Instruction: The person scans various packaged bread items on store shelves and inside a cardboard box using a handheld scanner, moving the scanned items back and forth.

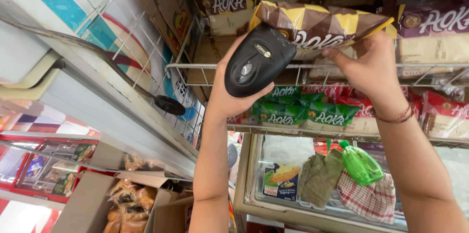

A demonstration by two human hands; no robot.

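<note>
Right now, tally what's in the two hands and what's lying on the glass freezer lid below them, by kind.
Black handheld scanner, in the left hand: 1
Brown and yellow snack bag, in the right hand: 1
Green spray bottle: 1
Cloths, olive and red-checked: 2
Blue and yellow card: 1
Total: 6

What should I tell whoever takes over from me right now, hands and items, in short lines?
Left hand: grips black handheld scanner, aimed at the packet.
Right hand: holds brown-and-yellow snack packet against the upper wire shelf.
Done: packet and scanner brought together.
Left: whether it scanned cannot be told; green packets and red packets sit on the lower shelf.
</note>
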